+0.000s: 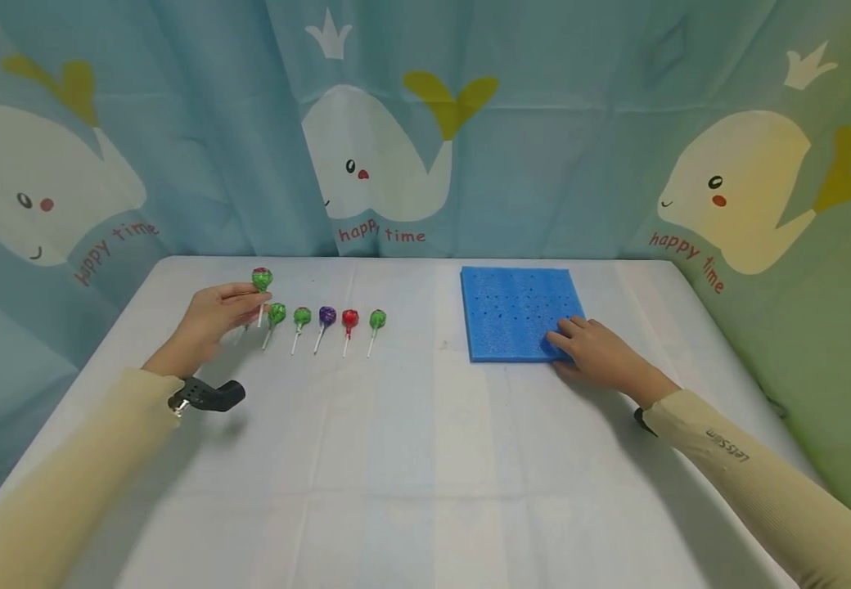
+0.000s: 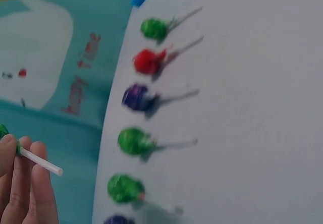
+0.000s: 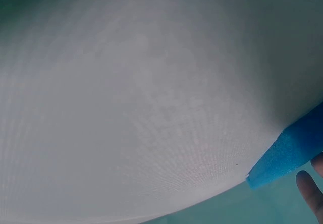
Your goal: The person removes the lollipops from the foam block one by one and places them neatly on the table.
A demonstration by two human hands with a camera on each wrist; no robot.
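My left hand (image 1: 212,315) pinches a green lollipop (image 1: 262,280) with a reddish top, raised upright with its white stick (image 2: 43,162) down. Below and to its right, several wrapped lollipops lie in a row: green (image 1: 276,313), green (image 1: 302,316), purple (image 1: 327,316), red (image 1: 350,317) and green (image 1: 377,319). Another purple lollipop (image 2: 119,219) shows at the bottom of the left wrist view; my hand mostly hides it in the head view. My right hand (image 1: 598,352) rests on the front right corner of a blue foam board (image 1: 517,311) dotted with small holes.
A white cloth covers the table (image 1: 396,458). Behind it hangs a blue-green curtain (image 1: 558,180) printed with whales, continuing around both sides. A black strap (image 1: 208,394) sits on my left wrist.
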